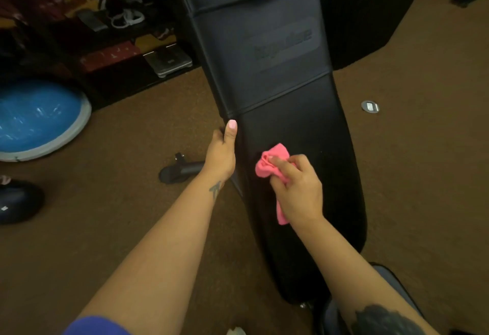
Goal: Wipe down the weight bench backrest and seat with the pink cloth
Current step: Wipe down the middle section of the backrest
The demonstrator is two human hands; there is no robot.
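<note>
Backrest of black padded vinyl [277, 96] is steadied at its nine o'clock edge by the left hand [221, 154]; the right hand [297, 189], its grip bunching the crumpled pink cloth [272, 165], presses centrally. Wiping seems underway; next strokes likely run toward six o'clock, to the seat.

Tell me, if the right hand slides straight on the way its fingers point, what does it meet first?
Probably only more backrest. The right hand, gripping the pink cloth, points up-left toward the left hand, which grips the backrest's left edge.
</note>
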